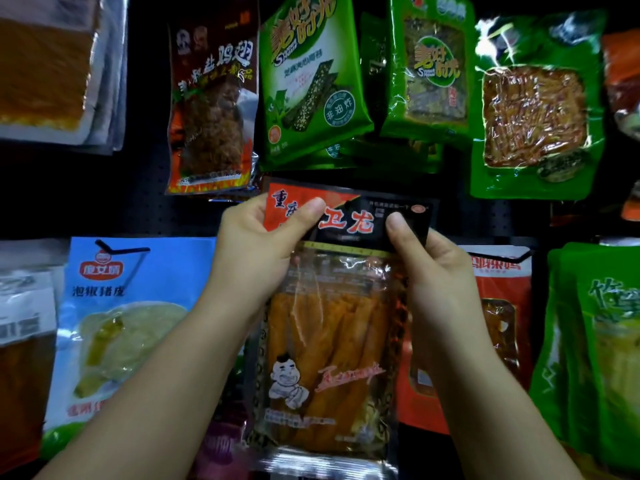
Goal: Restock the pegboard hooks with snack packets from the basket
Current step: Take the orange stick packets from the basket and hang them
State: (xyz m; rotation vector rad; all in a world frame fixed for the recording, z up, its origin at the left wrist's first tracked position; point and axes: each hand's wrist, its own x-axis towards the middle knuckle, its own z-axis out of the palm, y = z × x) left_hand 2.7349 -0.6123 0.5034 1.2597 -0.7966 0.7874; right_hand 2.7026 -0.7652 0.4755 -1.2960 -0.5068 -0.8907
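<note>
A clear snack packet (329,341) with orange strips inside and a red and black header hangs upright in the middle of the view, against the dark pegboard (145,202). My left hand (256,247) pinches the header's left top corner, thumb across the front. At the right top corner my right hand (429,268) pinches the header with the thumb on the black part. The hook behind the packet is hidden. The basket is out of view.
Hanging packets surround it: a brown one (211,109) and green ones (311,77) above, another green one (533,109) top right, a blue one (121,323) at the left, a red one (498,323) and green ones (595,358) at the right.
</note>
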